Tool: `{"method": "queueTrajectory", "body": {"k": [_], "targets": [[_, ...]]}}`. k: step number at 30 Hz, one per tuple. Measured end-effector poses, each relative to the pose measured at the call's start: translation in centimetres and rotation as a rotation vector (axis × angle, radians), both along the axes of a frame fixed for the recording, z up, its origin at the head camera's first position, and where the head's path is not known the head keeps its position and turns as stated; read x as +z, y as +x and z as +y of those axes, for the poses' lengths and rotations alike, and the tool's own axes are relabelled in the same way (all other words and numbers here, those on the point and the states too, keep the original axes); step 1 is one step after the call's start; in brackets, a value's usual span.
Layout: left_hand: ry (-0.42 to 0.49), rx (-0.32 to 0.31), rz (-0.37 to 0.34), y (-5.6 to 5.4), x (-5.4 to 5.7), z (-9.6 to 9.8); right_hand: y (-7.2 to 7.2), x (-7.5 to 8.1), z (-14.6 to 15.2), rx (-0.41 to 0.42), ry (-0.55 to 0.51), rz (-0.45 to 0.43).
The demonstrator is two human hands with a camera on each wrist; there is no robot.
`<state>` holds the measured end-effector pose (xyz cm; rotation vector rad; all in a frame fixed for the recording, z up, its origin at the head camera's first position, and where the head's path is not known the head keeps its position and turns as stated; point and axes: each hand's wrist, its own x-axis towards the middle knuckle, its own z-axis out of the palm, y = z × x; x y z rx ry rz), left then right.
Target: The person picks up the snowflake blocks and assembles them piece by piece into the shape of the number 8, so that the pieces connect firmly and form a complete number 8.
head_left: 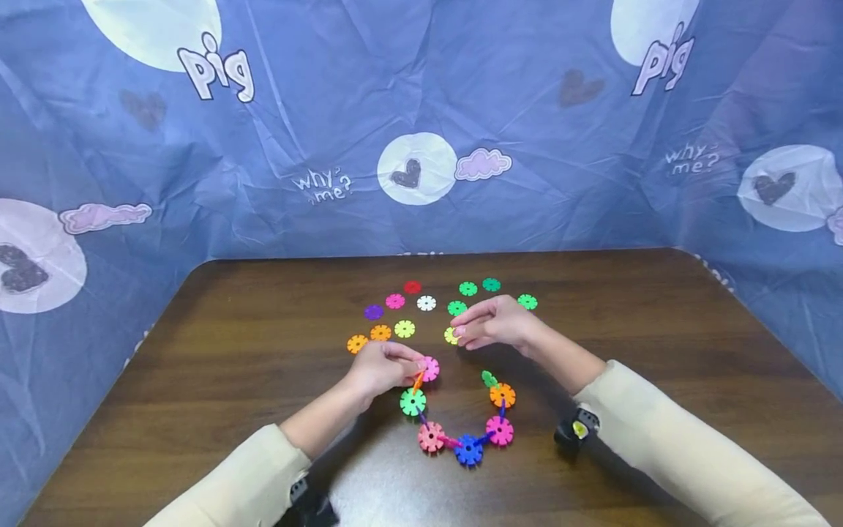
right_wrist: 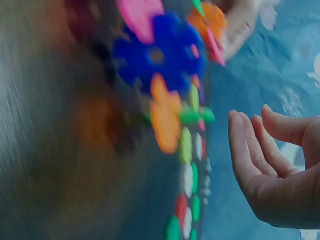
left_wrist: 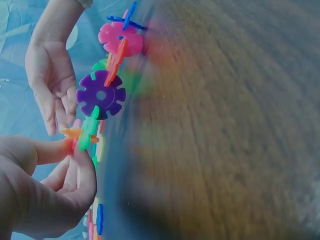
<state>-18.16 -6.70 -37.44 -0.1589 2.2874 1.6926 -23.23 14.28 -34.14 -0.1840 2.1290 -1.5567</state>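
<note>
Chain [head_left: 463, 454] is pinched in left hand [head_left: 385, 367]; right hand [head_left: 497, 322], relaxed, holds nothing. Light, steady pinching should prevent twisting.

At lower centre, the linked discs [head_left: 465, 458] are showing smooth, opaque plastic. The worktop [head_left: 230, 351] is displaying wood grain and, at bottom centre, gleaming glossily. Across the top, the backdrop [head_left: 369, 95] is creasing like cloth or perhaps thin plastic, shining faintly. The sleeve [head_left: 665, 435] at lower right is looking like matt cloth.
</note>
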Motion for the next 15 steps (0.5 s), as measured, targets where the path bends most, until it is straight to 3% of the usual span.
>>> {"method": "queueTrajectory", "body": {"k": [4,7,11,15], "targets": [[0.002,0.001,0.003,-0.1,0.1,-0.2,-0.9,0.8,1.8,-0.027,0.035,0.047],[0.010,0.003,0.005,-0.1,0.0,-0.3,-1.3,1.0,3.2,-0.040,0.127,0.111],[0.011,0.010,0.006,-0.2,-0.1,-0.3,-1.5,1.0,5.2,-0.042,0.392,0.286],[0.005,0.007,0.000,-0.2,-0.1,-0.4,-1.1,0.9,7.3,0.045,0.736,0.411]]}}
